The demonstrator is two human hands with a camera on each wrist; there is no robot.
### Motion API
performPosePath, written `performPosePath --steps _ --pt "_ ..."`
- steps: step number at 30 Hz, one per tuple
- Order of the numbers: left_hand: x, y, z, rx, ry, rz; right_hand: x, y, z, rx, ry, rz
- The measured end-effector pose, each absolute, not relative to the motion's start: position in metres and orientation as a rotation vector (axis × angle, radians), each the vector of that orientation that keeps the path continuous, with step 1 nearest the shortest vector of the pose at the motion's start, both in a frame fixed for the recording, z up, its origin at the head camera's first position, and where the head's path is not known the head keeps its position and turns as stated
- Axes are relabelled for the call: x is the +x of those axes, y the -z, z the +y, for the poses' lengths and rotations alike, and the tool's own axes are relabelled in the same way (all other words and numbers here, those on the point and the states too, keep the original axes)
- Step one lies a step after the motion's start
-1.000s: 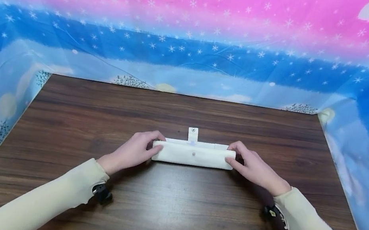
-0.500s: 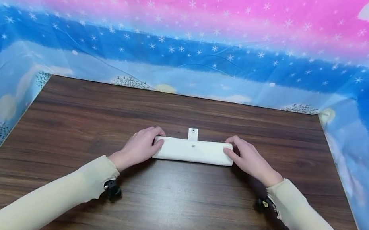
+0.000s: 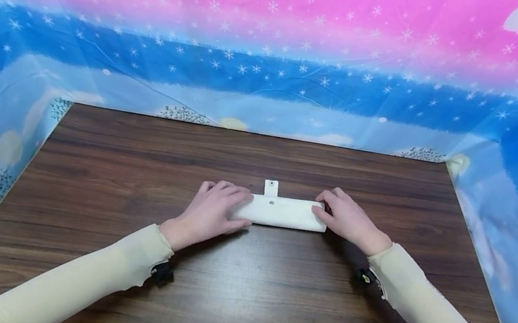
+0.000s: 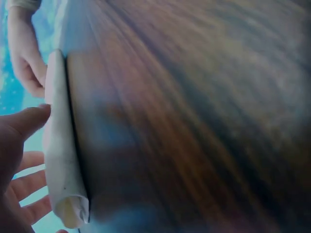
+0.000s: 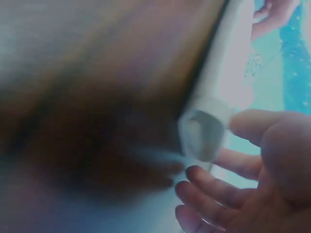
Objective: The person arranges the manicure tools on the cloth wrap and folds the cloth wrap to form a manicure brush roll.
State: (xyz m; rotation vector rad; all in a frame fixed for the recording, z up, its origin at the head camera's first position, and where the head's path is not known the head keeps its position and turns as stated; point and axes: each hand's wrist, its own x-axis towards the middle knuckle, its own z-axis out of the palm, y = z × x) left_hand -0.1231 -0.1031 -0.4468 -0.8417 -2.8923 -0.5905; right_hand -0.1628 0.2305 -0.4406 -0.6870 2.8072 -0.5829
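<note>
A white roll-up pouch [image 3: 281, 213] lies rolled into a flat bundle across the middle of the table. A metal snap shows on its top, and a short strap [image 3: 271, 188] with its own snap sticks out behind it. My left hand [image 3: 218, 209] rests over the pouch's left part, fingers spread and thumb by the near edge; in the left wrist view the thumb [image 4: 34, 119] touches the roll. My right hand [image 3: 349, 218] pinches the right end between thumb and forefinger. The hollow end of the roll [image 5: 201, 136] shows in the right wrist view.
The dark wood-grain table [image 3: 238, 294] reaches back to a pink and blue snowflake-print cloth [image 3: 273, 73], which hangs behind it and along both sides. Small black devices sit under both wrists, such as the one at the left cuff [image 3: 162, 273].
The pouch has been rolled over one more turn away from me, covering its inner layer. My left hand has slid inward from the left end and spread over the top; the right still grips its end.
</note>
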Motion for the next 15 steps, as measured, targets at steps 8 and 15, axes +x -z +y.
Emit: performPosePath --steps 8,15 --pt "-0.125 0.448 -0.103 -0.875 0.532 -2.908 -0.182 0.419 0.197 -0.866 0.491 2.751" --pt "-0.122 0.452 -0.105 -0.862 0.547 -2.932 -0.198 0.425 0.161 -0.943 0.558 2.617"
